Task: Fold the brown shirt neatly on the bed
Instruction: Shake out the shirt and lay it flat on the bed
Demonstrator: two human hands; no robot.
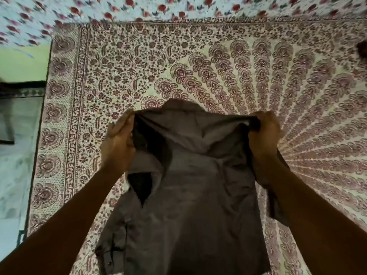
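The brown shirt [188, 195] hangs spread between both hands above the bed [258, 76], its lower part trailing toward me. A buttoned edge shows along its lower left side. My left hand [117, 145] grips the upper left corner of the shirt. My right hand [266, 133] grips the upper right corner at the same height. The top edge between the hands sags and shows the paler inside of the cloth. A loose flap or sleeve dangles under my right forearm.
The bed is covered by a cream sheet printed with maroon flowers and a fan pattern. A pale floral cloth with red roses [158, 8] lies along the far side. The bed's left edge [42, 126] drops to a tiled floor [15, 175]. A dark object [362, 50] sits at the right edge.
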